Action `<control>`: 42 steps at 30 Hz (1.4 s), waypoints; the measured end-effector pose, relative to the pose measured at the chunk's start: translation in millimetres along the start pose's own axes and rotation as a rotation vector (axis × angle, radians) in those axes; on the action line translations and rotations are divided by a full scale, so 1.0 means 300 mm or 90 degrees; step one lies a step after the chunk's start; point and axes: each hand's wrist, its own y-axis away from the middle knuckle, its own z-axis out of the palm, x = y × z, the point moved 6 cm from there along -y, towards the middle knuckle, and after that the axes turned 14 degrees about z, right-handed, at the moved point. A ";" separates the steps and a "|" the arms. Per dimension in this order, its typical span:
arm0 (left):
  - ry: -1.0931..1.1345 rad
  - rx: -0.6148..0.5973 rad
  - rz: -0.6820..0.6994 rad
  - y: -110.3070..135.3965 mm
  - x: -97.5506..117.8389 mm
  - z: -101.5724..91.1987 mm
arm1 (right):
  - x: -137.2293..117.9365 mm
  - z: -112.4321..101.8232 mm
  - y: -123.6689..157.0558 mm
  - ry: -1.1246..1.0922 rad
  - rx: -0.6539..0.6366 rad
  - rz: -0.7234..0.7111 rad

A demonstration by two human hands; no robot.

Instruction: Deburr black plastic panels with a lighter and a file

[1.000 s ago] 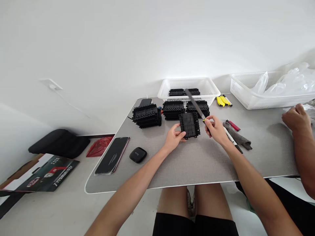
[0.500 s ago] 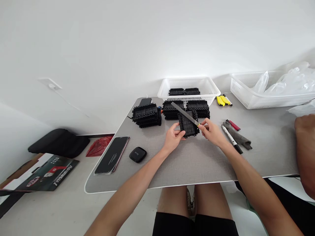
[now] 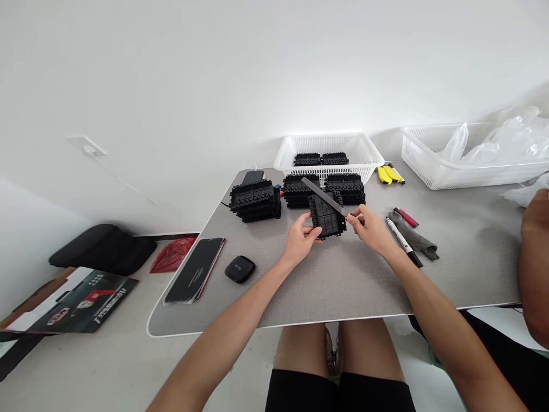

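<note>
My left hand (image 3: 301,237) grips the left edge of a square black plastic part (image 3: 327,216), holding it tilted up off the grey table (image 3: 343,280). My right hand (image 3: 370,229) is closed on the yellow-tipped handle of a flat metal file (image 3: 323,196). The file's blade lies across the top edge of the part, pointing up and left. Stacks of similar black parts (image 3: 255,200) stand just behind, with two more stacks (image 3: 325,189) in front of a white basket (image 3: 329,153) that holds more of them.
A phone (image 3: 195,270) and a small black case (image 3: 240,269) lie at the left of the table. A marker (image 3: 403,242), grey cloth (image 3: 418,238), red item (image 3: 405,217) and yellow tools (image 3: 389,174) lie at the right. Another person's arm (image 3: 534,263) is at the right edge, near a basket of plastic bags (image 3: 472,154).
The file swung down from pointing over the basket to lie across the part's top edge, and my right hand moved left toward the part. The other person's hand drew back to the right.
</note>
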 end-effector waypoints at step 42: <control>-0.057 -0.009 0.029 -0.007 -0.010 -0.013 | -0.038 0.006 0.031 -0.017 0.022 0.015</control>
